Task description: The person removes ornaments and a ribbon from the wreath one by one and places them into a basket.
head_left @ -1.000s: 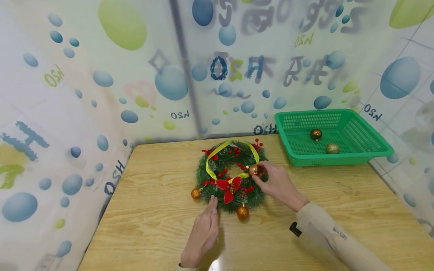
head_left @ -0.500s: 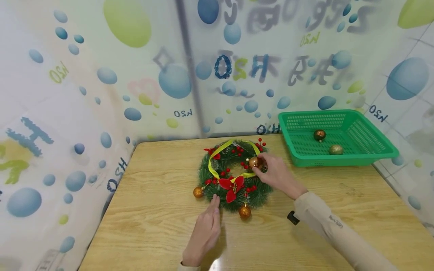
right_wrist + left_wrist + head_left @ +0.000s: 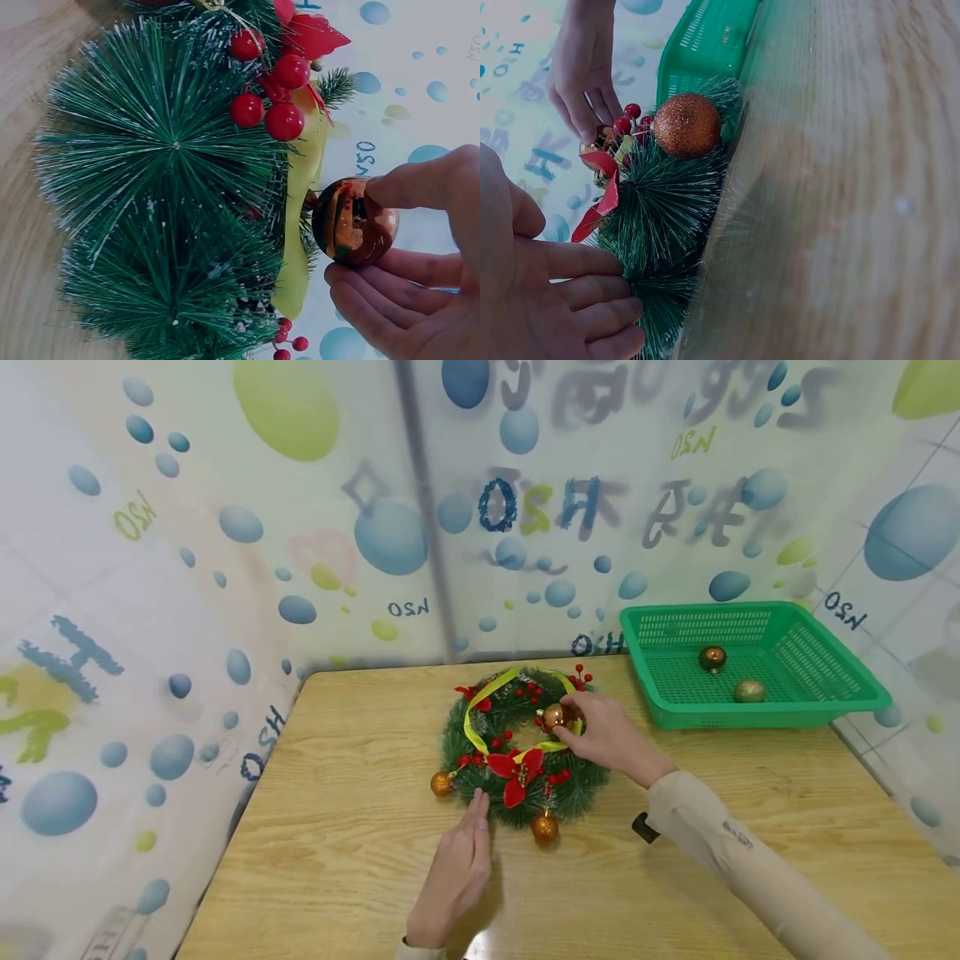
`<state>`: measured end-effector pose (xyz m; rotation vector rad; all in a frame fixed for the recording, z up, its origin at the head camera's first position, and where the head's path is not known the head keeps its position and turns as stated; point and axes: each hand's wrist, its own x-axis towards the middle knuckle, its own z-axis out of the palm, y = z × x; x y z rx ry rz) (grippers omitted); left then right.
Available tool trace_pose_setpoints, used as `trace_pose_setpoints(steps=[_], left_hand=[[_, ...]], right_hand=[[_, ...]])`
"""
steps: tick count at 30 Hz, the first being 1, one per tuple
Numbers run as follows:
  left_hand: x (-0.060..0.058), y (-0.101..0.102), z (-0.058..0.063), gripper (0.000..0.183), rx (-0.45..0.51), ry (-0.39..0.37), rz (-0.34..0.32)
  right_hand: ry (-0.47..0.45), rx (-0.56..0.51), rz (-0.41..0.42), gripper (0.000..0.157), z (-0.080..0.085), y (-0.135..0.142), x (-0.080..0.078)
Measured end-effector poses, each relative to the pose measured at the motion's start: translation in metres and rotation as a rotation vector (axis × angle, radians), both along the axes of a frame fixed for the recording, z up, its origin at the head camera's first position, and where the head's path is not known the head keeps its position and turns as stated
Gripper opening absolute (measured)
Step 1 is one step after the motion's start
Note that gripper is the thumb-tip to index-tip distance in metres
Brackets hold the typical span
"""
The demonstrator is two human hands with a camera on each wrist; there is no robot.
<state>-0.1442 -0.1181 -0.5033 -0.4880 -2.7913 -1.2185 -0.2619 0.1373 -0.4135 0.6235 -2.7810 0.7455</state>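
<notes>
Fingers and thumb of the right hand [image 3: 617, 737] pinch a shiny copper ball [image 3: 557, 717] around its sides, holding it over the right part of a green wreath [image 3: 581, 793]. The ball's small cap points left, toward the middle of the ring; whether the ball touches the needles I cannot tell. Fingers of the left hand [image 3: 453, 872] are nearly straight and held together, their tips against the needles at the wreath's front, on the side facing the person.

The wreath lies flat on a wooden table [image 3: 337, 827], close to the far edge, between the left edge and a green plastic basket [image 3: 757, 716]. A yellow ribbon [image 3: 473, 731] loops over it, passing just beside the copper ball. One big red flower [image 3: 516, 775] sits at the front, a second red flower [image 3: 476, 697] at the far left, with red berries [image 3: 534, 692] scattered between. Two orange glitter balls stick out from the front rim, one [image 3: 442, 783] to the left of the left fingertips, the other [image 3: 545, 827] to their right.

At the table's far right corner, the basket holds a dark brown ball [image 3: 712, 657] and a pale gold ball [image 3: 749, 691], lying apart on its bottom.
</notes>
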Motion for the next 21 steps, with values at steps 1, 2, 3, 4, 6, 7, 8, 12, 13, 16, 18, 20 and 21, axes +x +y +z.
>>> trace_pose_setpoints(steps=[1, 2, 3, 4, 6, 7, 8, 12, 13, 16, 18, 20, 21], left_hand=[[0.000, 0.000, 0.000, 0.047, 0.000, 0.001, 0.000], [0.000, 0.000, 0.000, 0.047, 0.000, -0.001, -0.001], [0.000, 0.000, 0.001, 0.047, 0.001, -0.003, -0.001], [0.000, 0.000, 0.001, 0.047, 0.002, -0.004, -0.001], [0.000, -0.001, 0.001, 0.046, 0.004, -0.006, 0.000], [0.000, 0.000, 0.001, 0.046, 0.004, -0.005, 0.000], [0.000, 0.000, 0.001, 0.046, 0.003, -0.004, 0.001], [0.000, 0.000, 0.000, 0.047, 0.000, 0.002, 0.001], [0.000, 0.000, 0.000, 0.047, -0.003, 0.006, 0.001], [0.000, 0.000, -0.001, 0.048, -0.006, 0.012, -0.002], [0.000, 0.001, -0.001, 0.048, -0.009, 0.014, -0.003], [0.000, 0.001, -0.001, 0.049, -0.010, 0.014, -0.003], [0.000, 0.002, -0.001, 0.049, -0.010, 0.014, -0.004]], right_hand=[[-0.002, -0.005, -0.001, 0.037, 0.001, 0.000, 0.000], [-0.003, -0.012, 0.001, 0.036, 0.001, 0.000, -0.001], [-0.005, -0.025, -0.001, 0.036, 0.002, 0.000, -0.001], [-0.007, -0.043, -0.001, 0.036, 0.003, 0.000, -0.001], [-0.010, -0.077, 0.000, 0.035, 0.004, 0.001, -0.001], [-0.009, -0.092, 0.001, 0.035, 0.005, 0.002, -0.001], [-0.008, -0.101, 0.003, 0.034, 0.005, 0.004, -0.001], [-0.004, -0.127, 0.003, 0.035, 0.008, 0.008, 0.000], [-0.004, -0.134, 0.002, 0.035, 0.009, 0.009, 0.000], [-0.002, -0.152, -0.005, 0.036, 0.010, 0.013, 0.001], [0.008, -0.154, -0.012, 0.036, 0.011, 0.016, 0.001], [0.024, -0.151, -0.021, 0.036, 0.013, 0.019, 0.001], [0.033, -0.150, -0.029, 0.037, 0.014, 0.020, 0.001]])
